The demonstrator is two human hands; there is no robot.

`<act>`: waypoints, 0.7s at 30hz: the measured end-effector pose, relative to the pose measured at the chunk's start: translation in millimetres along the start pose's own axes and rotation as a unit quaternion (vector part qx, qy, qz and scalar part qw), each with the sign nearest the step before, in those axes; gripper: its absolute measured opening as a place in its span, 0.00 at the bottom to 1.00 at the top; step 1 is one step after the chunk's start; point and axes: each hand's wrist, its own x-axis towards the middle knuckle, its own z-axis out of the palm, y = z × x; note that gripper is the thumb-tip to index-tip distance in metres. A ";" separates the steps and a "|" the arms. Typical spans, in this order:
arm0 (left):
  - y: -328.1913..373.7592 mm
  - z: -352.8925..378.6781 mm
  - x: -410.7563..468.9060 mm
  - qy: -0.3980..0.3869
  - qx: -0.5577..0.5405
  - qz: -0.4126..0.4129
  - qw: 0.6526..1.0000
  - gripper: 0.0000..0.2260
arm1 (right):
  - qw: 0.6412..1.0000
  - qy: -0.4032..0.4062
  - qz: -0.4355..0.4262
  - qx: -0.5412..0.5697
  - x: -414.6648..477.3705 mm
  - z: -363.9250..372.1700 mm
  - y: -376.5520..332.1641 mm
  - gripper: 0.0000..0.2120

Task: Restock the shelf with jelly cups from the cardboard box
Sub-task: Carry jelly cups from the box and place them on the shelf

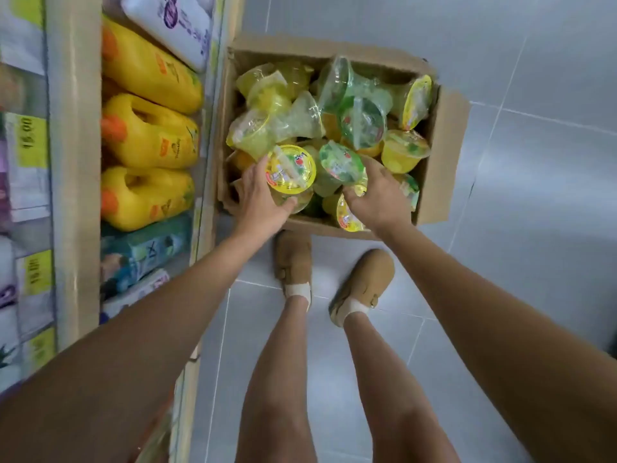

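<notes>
box: cardboard box [444,155] stands open on the tiled floor [534,228], flaps turned out, its left wall just beside the shelf [73,162].
contents: a loose heap of jelly cups [364,121], yellow and green, lying upright, tilted and on their sides; several are bagged in clear film. The box looks well filled.
left hand: left hand [260,198] is at the near-left corner of the box, thumb and fingers curled round the wall of the yellow-lid cup [290,167], which is lid up at the top of the heap.
right hand: right hand [377,192] is at the near side of the box, thumb and fingers apart on either side of the green-lid cup [340,162]; cannot tell whether they clamp it.
handling (judged): cups look light, with thin clear plastic walls that give under a squeeze. The film lid is the weak part. The smooth walls and wrap are likely slippery.
grip point (judged): round the wall just under the rim, not on the lid.
shelf: left of the box; the tier in view holds yellow bottles [150,132] and packets. No jelly cups are seen on it.
risk (judged): pulling one cup may shift its neighbours in the heap.
</notes>
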 end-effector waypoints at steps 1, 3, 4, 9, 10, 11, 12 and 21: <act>-5.1 5.6 5.5 0.013 -0.012 0.008 1.000 0.37 | 1.000 0.008 0.006 0.009 8.2 8.9 1.9 0.31; -17.0 16.1 15.1 0.032 -0.040 0.027 0.998 0.37 | 0.999 0.026 0.025 0.010 25.1 26.6 7.3 0.33; -23.1 20.9 17.7 0.043 -0.056 0.040 0.997 0.37 | 0.999 0.034 0.024 0.008 29.4 33.5 8.2 0.33; -32.4 31.7 23.7 0.087 -0.015 0.093 0.992 0.37 | 0.994 0.105 -0.005 0.002 41.3 52.3 15.4 0.35; -31.4 33.5 24.2 0.085 -0.007 0.098 0.992 0.38 | 0.993 0.115 -0.009 0.004 40.6 55.0 16.8 0.35; -29.7 34.7 25.3 0.082 -0.010 0.097 0.992 0.38 | 0.992 0.126 -0.014 0.005 40.1 57.1 17.4 0.35; -28.0 36.2 26.4 0.082 -0.020 0.094 0.992 0.38 | 0.991 0.136 -0.015 0.010 39.8 59.2 16.8 0.35; -25.6 41.1 29.7 0.102 -0.073 0.074 0.989 0.36 | 0.985 0.155 0.000 0.074 46.5 66.6 7.9 0.31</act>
